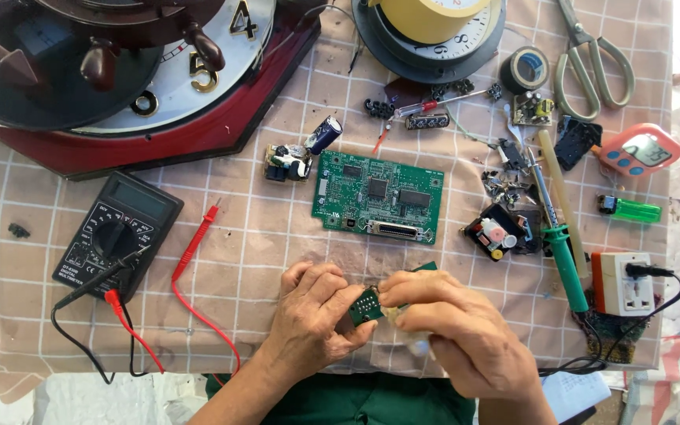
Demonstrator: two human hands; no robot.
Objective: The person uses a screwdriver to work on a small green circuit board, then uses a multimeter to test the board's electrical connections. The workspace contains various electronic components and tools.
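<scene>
- Head view, step in hand: small green circuit board [367,305] pinched between both hands, near the front edge of the checked tablecloth [261,236], just in front of the large green circuit board [378,197].
- Left hand [312,315]: fingers curled shut around the small board's left edge, thumb under it.
- Right hand [450,319]: fingertips closed on the small board's right edge; a pale scrap seems trapped beneath them, kind unclear.
- Judged stage: close handling or wiping of the small board; any next move calls for a steady pinch by the edges and care for the mounted parts.
- Left of the large board: black multimeter [117,234], rectangular, with grey display, round dial and white lettering; red probe lead [195,244] beside it.
- Behind and left of the large board: dark red clock [131,79] with brass numerals.
- Right of the large board: green-handled soldering iron [560,236], white and orange socket adapter [622,283], green lighter [630,209], pink timer [641,149] with grey screen.
- Behind and right of the large board: black tape roll [524,68], scissors [592,59].
</scene>
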